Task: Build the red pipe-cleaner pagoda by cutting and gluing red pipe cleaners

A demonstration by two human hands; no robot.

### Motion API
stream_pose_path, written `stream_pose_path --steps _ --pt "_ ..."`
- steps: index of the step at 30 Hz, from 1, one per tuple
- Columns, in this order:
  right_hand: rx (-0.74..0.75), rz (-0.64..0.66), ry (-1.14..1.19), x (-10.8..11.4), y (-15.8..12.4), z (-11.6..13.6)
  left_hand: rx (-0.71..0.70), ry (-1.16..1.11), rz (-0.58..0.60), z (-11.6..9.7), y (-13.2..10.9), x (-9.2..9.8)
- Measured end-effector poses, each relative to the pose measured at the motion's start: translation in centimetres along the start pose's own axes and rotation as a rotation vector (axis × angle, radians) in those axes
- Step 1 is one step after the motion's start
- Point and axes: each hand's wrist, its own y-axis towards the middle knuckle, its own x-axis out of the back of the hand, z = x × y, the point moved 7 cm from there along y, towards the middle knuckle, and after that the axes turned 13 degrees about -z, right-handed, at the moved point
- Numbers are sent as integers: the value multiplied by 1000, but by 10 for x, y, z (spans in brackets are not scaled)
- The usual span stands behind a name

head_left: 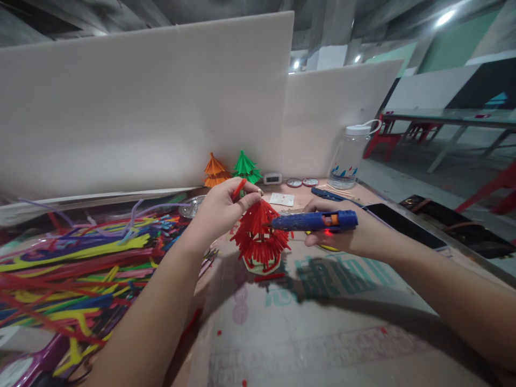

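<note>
A small tiered red tree [264, 247] of pipe-cleaner pieces stands upright on a pale base in front of me. My left hand [220, 209] is closed at its tip, with a short red pipe-cleaner piece [239, 190] between the fingers. Whether the thumb and forefinger also grip the tip is hidden. A blue hot glue gun [314, 221] is in my right hand [342, 215], its nozzle at the tree's right side and a small red light glowing on it. One cut red piece [269, 277] lies before the base.
Many coloured pipe cleaners [72, 269] are heaped at left. Behind stand an orange tree [216, 171], a green tree [246, 167] and a small white display [272, 178]. At right are a clear bottle [345, 158], a phone [403, 224] and blue-handled pliers [328, 194].
</note>
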Motion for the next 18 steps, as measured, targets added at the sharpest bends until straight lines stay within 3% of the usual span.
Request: stream_pose_path --steps 9,14,18 --pt "26 -4 -56 -1 0 1 -3 6 -20 2 0 1" --pt "104 -11 -173 1 0 5 29 -17 -20 2 0 1" --pt "155 -18 -140 3 2 16 28 -1 -22 2 0 1"
